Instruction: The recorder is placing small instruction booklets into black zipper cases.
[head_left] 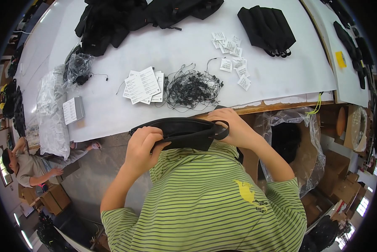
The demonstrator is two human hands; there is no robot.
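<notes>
Holding a flat black pouch [184,133] in both hands, we have it close to our chest, just off the near edge of the worktop [281,71]. Our left hand [143,149] has its grip closed on the pouch's left end, fingers curled over the top rim and thumb beneath. Our right hand [234,128] is closed at the right end, where a black strap loop [222,130] curves round; whether the fingers pinch the loop itself or the fabric beside it we cannot tell.

We judge the step in hand to be checking or dressing the pouch at its strap end, with tagging likely to follow. That move would call for one hand to let go and reach forward over the edge while the other keeps the pouch steady.

Going left to right on the worktop: crumpled clear bags [54,109] lie at the left, then a small grey box [73,110], a fan of white printed cards [144,85], a tangle of black string loops [191,89] straight ahead of our hands, and small white tags [232,56] scattered beyond it. A stack of folded black pieces [267,28] sits farther right.

White surface between cards and box gives room; at our right a lined carton [297,147] stands close below the edge
</notes>
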